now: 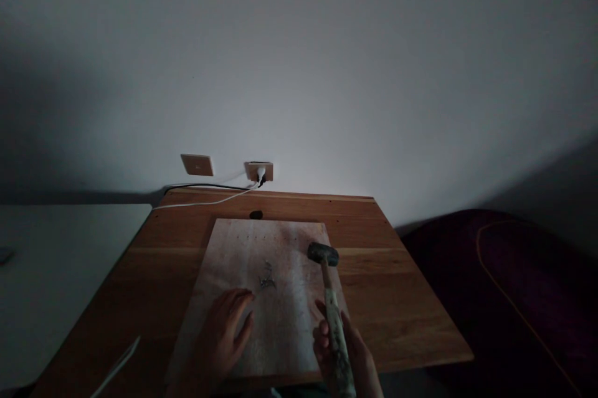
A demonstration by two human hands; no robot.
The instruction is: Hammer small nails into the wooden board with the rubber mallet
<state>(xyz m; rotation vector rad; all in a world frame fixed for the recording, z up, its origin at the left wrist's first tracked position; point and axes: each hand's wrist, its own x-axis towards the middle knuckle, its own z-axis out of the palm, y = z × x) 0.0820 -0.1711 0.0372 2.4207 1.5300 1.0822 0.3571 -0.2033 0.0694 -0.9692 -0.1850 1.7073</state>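
Observation:
My right hand [357, 354] is wrapped round the pale, worn handle of a mallet [322, 253]. Its dark, blocky head is up and away from me, over the right side of a light wooden board [289, 317]. My left hand [227, 329] rests on or just above the board's left part, thumb and fingers apart, holding nothing that I can see. Just beyond its fingertips lies a small pile of nails [267, 281]. A row of small dark points, perhaps nails standing in the board, runs along the far part of it.
The board lies on a brown wooden table [397, 298] against a pale wall. A wall socket [260, 171] holds plugs, and a white cable [205, 203] crosses the table's back left. A white strip or cord [116, 365] lies at front left. Dark purple upholstery [523, 286] stands to the right.

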